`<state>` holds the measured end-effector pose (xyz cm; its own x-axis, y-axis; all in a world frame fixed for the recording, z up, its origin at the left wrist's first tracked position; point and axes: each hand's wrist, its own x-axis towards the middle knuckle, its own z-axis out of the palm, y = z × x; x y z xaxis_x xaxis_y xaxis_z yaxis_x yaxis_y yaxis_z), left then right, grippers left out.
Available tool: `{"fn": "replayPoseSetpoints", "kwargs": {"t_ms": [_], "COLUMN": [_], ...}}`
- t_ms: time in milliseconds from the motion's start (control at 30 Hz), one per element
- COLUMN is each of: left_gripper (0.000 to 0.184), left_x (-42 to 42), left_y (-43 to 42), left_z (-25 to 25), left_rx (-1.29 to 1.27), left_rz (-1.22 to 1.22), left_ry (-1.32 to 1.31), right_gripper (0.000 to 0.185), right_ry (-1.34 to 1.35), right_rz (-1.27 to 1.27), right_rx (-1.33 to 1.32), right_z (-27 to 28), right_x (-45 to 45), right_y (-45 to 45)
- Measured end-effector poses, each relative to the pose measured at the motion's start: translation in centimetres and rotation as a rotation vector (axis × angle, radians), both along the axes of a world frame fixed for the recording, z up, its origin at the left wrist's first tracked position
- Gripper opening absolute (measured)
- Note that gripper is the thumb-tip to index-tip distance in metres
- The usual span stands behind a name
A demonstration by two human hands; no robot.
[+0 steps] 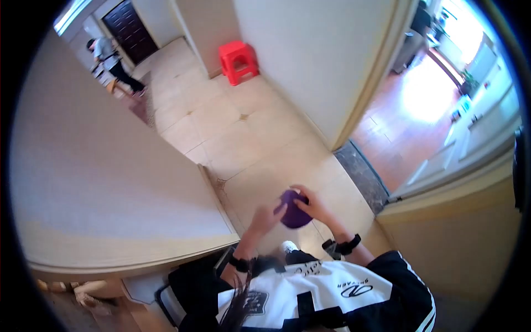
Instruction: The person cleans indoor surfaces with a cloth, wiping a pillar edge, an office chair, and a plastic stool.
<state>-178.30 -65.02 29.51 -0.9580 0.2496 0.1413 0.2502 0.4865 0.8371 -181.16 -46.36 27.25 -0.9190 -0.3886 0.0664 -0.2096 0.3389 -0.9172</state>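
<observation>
Near edge: while the black-and-white top [321,279] fills it, a black band [239,264] rings each wrist [249,245].
Right grip [314,206]: bent round the purple item [297,214], thumb on its face, has hold.
Left grip [269,219]: at the purple item's left edge, fingers blurred; can't tell how far closed.
Item spot: mid-air between both, above tiled floor [238,144].
Red stool [237,51]: on floor by wall [298,61].
Back left: another person [104,51] near dark door [130,31].
</observation>
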Motion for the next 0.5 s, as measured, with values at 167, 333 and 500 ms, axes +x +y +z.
{"fn": "replayPoseSetpoints", "kwargs": {"t_ms": [167,333,500], "left_gripper": [0.021,0.024,0.022], "left_x": [-5.3,-10.5,-19.4], "left_y": [4.7,3.9,0.0], "left_z": [2.0,3.5,3.7], "left_rx": [0.006,0.413,0.512], "left_rz": [-0.204,-0.316,-0.18], "left_ry": [0.42,-0.525,-0.612], "right_gripper": [0.03,0.029,0.046], "right_ry": [0.041,0.288,-0.668], "right_rz": [-0.213,-0.388,-0.09], "right_rx": [-0.031,0.421,0.392], "right_z": [3.9,1.6,0.8], "right_x": [-1.2,-4.9,-14.4], "right_y": [4.8,5.4,3.6]}}
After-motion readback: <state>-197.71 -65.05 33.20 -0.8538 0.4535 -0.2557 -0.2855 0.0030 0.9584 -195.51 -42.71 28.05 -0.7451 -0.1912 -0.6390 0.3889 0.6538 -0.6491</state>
